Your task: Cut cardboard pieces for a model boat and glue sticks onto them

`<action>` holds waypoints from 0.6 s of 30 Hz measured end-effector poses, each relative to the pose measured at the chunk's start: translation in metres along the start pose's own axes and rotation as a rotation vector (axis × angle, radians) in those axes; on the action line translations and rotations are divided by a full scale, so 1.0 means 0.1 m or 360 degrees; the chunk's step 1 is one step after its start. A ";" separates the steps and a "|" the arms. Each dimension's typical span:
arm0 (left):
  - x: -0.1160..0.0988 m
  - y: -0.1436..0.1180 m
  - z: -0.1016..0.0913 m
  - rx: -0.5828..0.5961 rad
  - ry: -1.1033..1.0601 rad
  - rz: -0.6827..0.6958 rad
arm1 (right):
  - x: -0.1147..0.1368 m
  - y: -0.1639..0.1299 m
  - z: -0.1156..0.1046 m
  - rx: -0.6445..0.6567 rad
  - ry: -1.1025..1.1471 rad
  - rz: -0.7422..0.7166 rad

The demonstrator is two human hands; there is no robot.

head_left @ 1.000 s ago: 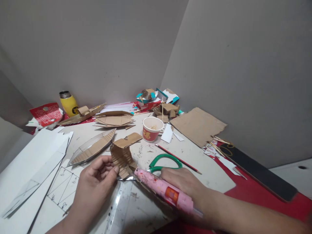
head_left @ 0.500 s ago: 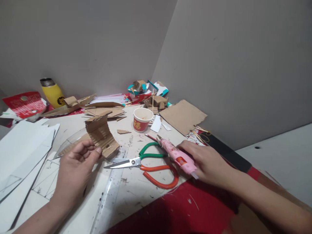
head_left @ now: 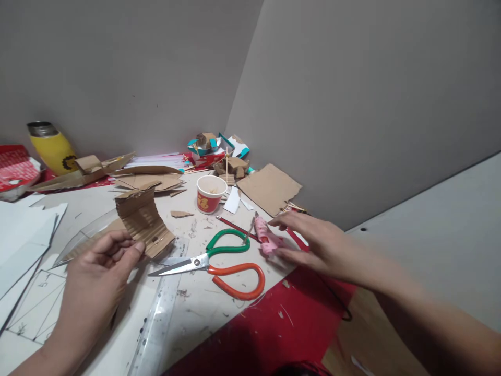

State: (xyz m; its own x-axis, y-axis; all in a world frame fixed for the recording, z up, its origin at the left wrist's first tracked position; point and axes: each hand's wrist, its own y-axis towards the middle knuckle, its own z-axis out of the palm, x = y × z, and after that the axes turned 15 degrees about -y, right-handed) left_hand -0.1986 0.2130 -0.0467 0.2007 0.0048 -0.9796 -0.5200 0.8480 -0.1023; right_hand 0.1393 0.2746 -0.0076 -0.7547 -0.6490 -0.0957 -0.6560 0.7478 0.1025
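Between thumb and fingers my left hand [head_left: 104, 279] pinches a bent piece of corrugated cardboard [head_left: 145, 222], held up above the table. A pink hot glue gun [head_left: 266, 235] lies on the table, its nozzle pointing away. Just right of it, my right hand [head_left: 313, 243] has its thumb and fingers spread, with nothing gripped between them; the forearm is blurred. Scissors [head_left: 198, 262] with one green and one orange handle lie open between the two hands. Beneath their blades is a clear ruler [head_left: 156, 318]. A pencil [head_left: 237, 227] rests beside the glue gun.
A red and white paper cup [head_left: 210, 196] stands mid-table. Cardboard sheets [head_left: 270, 188] and scraps lie along the back, near a yellow bottle [head_left: 52, 149]. White paper sheets [head_left: 23, 235] cover the left side. Grey walls [head_left: 332, 104] rise behind the table.
My right hand has let go of the glue gun, which now lies on the table, and its fingers have opened. The left hand still holds the cardboard. The view has shifted to the right.
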 end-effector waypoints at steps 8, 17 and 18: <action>0.04 0.03 -0.01 0.0017 -0.0128 0.0060 | 0.69 0.44 0.14 0.0168 -0.0141 -0.0595; 0.02 0.00 0.00 0.0074 -0.0021 0.0120 | 0.65 0.66 0.29 0.0005 -0.0311 -0.0541; 0.02 -0.01 0.00 0.0082 -0.0022 0.0123 | 0.65 0.66 0.29 -0.0027 -0.0306 -0.0512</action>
State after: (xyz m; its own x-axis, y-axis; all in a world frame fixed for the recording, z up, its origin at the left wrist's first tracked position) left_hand -0.1978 0.2121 -0.0491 0.1732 0.0785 -0.9817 -0.4908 0.8711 -0.0169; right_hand 0.0466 0.2860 -0.0358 -0.4961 -0.8111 -0.3097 -0.8608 0.5062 0.0529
